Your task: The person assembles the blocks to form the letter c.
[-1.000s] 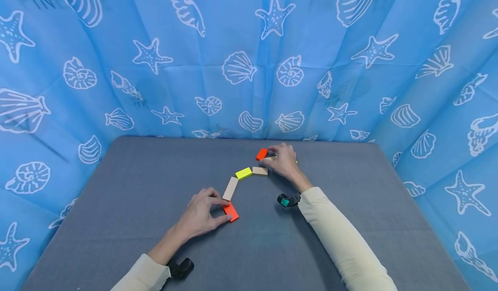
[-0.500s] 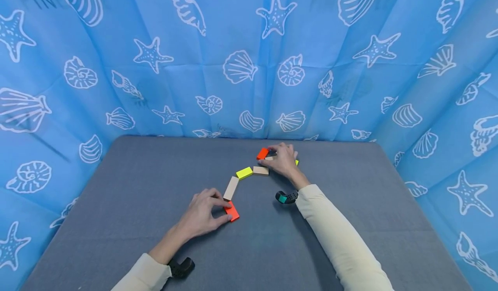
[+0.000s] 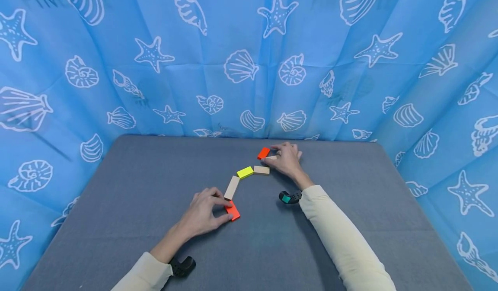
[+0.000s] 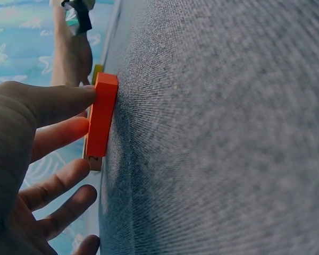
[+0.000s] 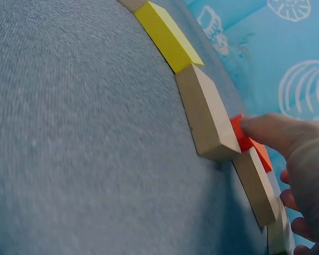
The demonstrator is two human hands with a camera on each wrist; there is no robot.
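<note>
My left hand [image 3: 204,213] holds a red block [image 3: 234,212] lying flat at the near end of a curved row, thumb and forefinger at its two ends. In the left wrist view, the thumb lies against this red block [image 4: 102,114] and the other fingers spread apart. At the far end, my right hand [image 3: 286,159] has thumb and forefinger about another red block [image 3: 263,153]. The right wrist view shows its thumb touching this red block [image 5: 240,133], beside plain wooden blocks [image 5: 254,186]. The right hand partly hides a wooden block [image 3: 272,157].
Between the hands, the row has a wooden block [image 3: 232,188], a yellow block [image 3: 245,172] and another wooden block [image 3: 262,170]. They lie on a grey cloth-covered table [image 3: 155,174]. A blue shell-print curtain [image 3: 241,96] hangs behind the table's far edge.
My right hand has shifted very slightly right, and the yellow bit seen beside it is now covered. The left hand and the blocks look the same; the view moved a little.
</note>
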